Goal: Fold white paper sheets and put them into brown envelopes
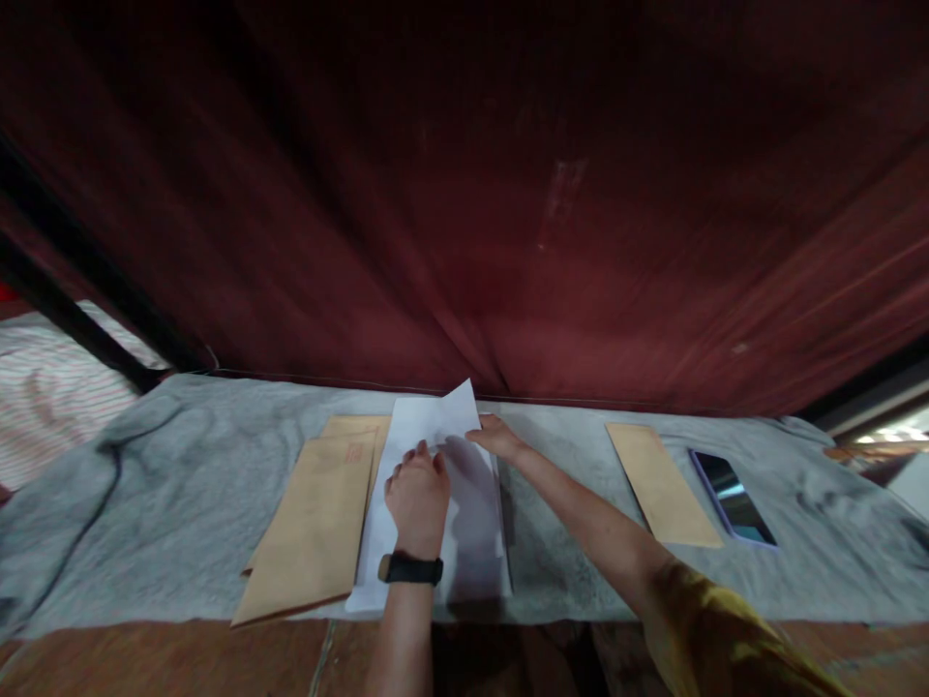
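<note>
White sheets of paper (475,542) lie in front of me on a grey cloth, and the top sheet's far right corner is raised. My left hand (419,492), with a dark band on its wrist, rests on the paper with its fingers spread. At the paper's right edge, my right hand (496,438) pinches the sheet between thumb and fingers. Just left of the paper are brown envelopes (319,523), overlapping each other, with small red print near the top of one. The paper's left edge meets the envelopes.
Farther right on the grey cloth (558,542) lies one brown envelope (664,484), with a phone (733,499) beside it. A dark red curtain (464,213) hangs behind the cloth's far edge. Brown floor tiles (181,668) show along the near edge. Striped fabric (65,387) is at far left.
</note>
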Action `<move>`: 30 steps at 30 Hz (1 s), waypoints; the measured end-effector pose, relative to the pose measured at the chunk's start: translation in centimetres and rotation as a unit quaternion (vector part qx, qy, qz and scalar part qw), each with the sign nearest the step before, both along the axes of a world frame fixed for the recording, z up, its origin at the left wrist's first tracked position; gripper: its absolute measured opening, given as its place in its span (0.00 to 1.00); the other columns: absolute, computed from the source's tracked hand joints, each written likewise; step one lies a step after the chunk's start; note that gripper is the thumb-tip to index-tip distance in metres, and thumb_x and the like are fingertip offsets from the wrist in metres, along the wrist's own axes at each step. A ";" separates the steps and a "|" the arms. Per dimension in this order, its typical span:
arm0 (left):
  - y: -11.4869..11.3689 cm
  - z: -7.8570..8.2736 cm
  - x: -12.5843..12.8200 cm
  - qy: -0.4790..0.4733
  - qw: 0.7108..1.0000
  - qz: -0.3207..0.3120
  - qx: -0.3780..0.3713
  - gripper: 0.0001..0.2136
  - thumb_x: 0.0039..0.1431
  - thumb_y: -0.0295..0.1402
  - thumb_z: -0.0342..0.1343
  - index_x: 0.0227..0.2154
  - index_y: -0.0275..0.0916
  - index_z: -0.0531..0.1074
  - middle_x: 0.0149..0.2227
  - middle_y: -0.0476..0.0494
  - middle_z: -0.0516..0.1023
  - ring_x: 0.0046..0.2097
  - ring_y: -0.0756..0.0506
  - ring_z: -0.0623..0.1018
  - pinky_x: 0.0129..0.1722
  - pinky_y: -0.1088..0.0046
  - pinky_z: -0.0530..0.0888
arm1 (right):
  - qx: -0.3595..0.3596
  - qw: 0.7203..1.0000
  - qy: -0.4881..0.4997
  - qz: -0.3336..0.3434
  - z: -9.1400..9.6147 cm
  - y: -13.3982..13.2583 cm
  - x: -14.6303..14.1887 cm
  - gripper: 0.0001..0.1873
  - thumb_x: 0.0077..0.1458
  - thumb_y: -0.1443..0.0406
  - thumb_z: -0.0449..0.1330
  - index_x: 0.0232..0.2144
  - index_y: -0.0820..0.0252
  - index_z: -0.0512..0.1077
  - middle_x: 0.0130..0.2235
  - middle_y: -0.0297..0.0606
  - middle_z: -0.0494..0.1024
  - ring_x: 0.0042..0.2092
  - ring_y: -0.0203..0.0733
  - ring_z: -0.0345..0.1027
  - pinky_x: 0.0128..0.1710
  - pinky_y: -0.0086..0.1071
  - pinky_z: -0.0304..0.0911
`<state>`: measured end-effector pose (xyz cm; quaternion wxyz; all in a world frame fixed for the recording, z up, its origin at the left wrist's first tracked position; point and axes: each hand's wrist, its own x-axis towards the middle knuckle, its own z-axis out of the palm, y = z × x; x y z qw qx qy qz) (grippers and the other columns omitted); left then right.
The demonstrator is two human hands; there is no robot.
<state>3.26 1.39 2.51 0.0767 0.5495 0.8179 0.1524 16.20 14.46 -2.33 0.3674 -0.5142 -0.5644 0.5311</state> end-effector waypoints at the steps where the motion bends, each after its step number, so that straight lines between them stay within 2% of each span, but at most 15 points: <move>1: 0.1 0.3 -0.5 -0.017 1.000 0.017 0.019 0.23 0.69 0.36 0.42 0.60 0.30 0.69 0.49 0.28 0.79 0.50 0.34 0.80 0.50 0.57 0.74 | -0.017 1.000 0.002 0.003 0.2 -0.7 0.2 0.03 0.41 0.69 0.67 0.21 0.58 0.76 0.20 0.28 0.74 0.31 0.41 0.74 0.34 0.30 0.67; 2: 0.2 0.6 -1.0 -0.042 0.997 0.039 0.045 0.23 0.69 0.36 0.42 0.61 0.32 0.68 0.50 0.29 0.79 0.50 0.34 0.80 0.50 0.57 0.74 | -0.035 0.999 0.011 0.005 0.4 -1.4 0.4 0.01 0.43 0.68 0.66 0.23 0.59 0.77 0.22 0.30 0.77 0.31 0.42 0.74 0.34 0.31 0.68; 5: 0.6 0.8 -3.1 -0.129 0.973 0.082 0.171 0.24 0.67 0.36 0.43 0.61 0.34 0.68 0.58 0.31 0.75 0.59 0.34 0.74 0.58 0.56 0.71 | -0.102 0.988 0.114 -0.005 2.0 -3.1 2.1 0.08 0.43 0.63 0.67 0.29 0.60 0.79 0.29 0.36 0.83 0.33 0.44 0.77 0.35 0.34 0.70; 8: 1.3 0.2 -4.7 -0.227 0.936 0.104 0.250 0.26 0.64 0.41 0.47 0.62 0.34 0.67 0.60 0.32 0.73 0.62 0.35 0.71 0.62 0.56 0.68 | -0.096 0.979 0.176 -0.028 4.8 -4.4 4.8 0.13 0.41 0.62 0.69 0.31 0.62 0.79 0.32 0.40 0.84 0.33 0.45 0.78 0.36 0.34 0.71; 11: 1.8 -0.4 -5.0 -0.369 0.883 0.116 0.267 0.30 0.60 0.47 0.53 0.61 0.34 0.68 0.57 0.32 0.76 0.57 0.36 0.75 0.59 0.57 0.71 | -0.043 0.976 0.203 -0.057 8.7 -5.2 7.9 0.15 0.42 0.60 0.71 0.34 0.61 0.79 0.34 0.41 0.85 0.34 0.45 0.78 0.37 0.35 0.72; 13: 2.0 -0.4 -4.6 -0.443 0.847 0.111 0.271 0.30 0.58 0.48 0.56 0.59 0.35 0.70 0.55 0.34 0.77 0.55 0.38 0.77 0.59 0.59 0.72 | 0.023 0.973 0.222 -0.065 11.6 -5.8 9.8 0.18 0.44 0.57 0.71 0.36 0.61 0.80 0.36 0.41 0.85 0.37 0.46 0.79 0.40 0.36 0.73; 16: 2.0 0.1 -3.8 -0.507 0.817 0.092 0.260 0.28 0.54 0.47 0.59 0.55 0.37 0.74 0.53 0.37 0.78 0.55 0.39 0.77 0.60 0.58 0.71 | 0.132 0.965 0.208 -0.085 15.2 -7.0 12.2 0.20 0.48 0.53 0.71 0.40 0.59 0.80 0.40 0.39 0.85 0.44 0.49 0.78 0.48 0.40 0.72; 18: 2.1 0.3 -3.5 -0.530 0.805 0.080 0.254 0.26 0.52 0.46 0.61 0.52 0.38 0.75 0.53 0.38 0.78 0.56 0.39 0.76 0.60 0.57 0.71 | 0.184 0.968 0.146 -0.085 16.4 -8.0 13.3 0.18 0.50 0.52 0.69 0.39 0.57 0.81 0.40 0.38 0.85 0.47 0.50 0.77 0.52 0.44 0.70; 20: 2.3 0.2 -3.4 -0.542 0.797 0.076 0.256 0.25 0.50 0.45 0.62 0.50 0.38 0.76 0.54 0.39 0.78 0.56 0.39 0.76 0.60 0.57 0.70 | 0.225 0.971 0.061 -0.057 16.3 -9.3 14.2 0.14 0.53 0.54 0.67 0.38 0.53 0.83 0.43 0.36 0.84 0.51 0.50 0.75 0.57 0.46 0.67; 22: 2.6 0.0 -3.4 -0.553 0.787 0.083 0.261 0.25 0.49 0.44 0.62 0.49 0.38 0.76 0.53 0.39 0.78 0.56 0.40 0.76 0.60 0.56 0.70 | 0.259 0.966 -0.018 0.000 14.8 -10.6 14.9 0.10 0.55 0.58 0.66 0.40 0.49 0.83 0.50 0.34 0.82 0.56 0.51 0.72 0.62 0.47 0.62; 24: 2.8 -0.1 -3.5 -0.567 0.774 0.096 0.265 0.25 0.49 0.45 0.63 0.48 0.38 0.76 0.52 0.39 0.79 0.54 0.40 0.77 0.59 0.56 0.71 | 0.278 0.958 -0.059 0.027 12.3 -11.8 15.4 0.12 0.56 0.64 0.63 0.42 0.46 0.83 0.54 0.34 0.80 0.61 0.51 0.67 0.65 0.50 0.57; 27: 2.8 0.0 -3.4 -0.585 0.760 0.108 0.261 0.24 0.47 0.46 0.63 0.46 0.37 0.77 0.47 0.39 0.80 0.51 0.41 0.78 0.57 0.57 0.72 | 0.259 0.961 -0.098 0.017 7.5 -13.5 16.4 0.17 0.57 0.68 0.58 0.42 0.46 0.83 0.58 0.35 0.77 0.67 0.50 0.58 0.69 0.56 0.49; 30: 2.7 0.1 -3.0 -0.584 0.775 0.087 0.225 0.25 0.46 0.47 0.65 0.45 0.37 0.77 0.44 0.39 0.81 0.49 0.41 0.79 0.55 0.58 0.73 | 0.234 0.964 -0.121 0.028 3.3 -15.1 17.8 0.18 0.57 0.68 0.56 0.42 0.46 0.83 0.61 0.34 0.74 0.71 0.49 0.50 0.71 0.57 0.42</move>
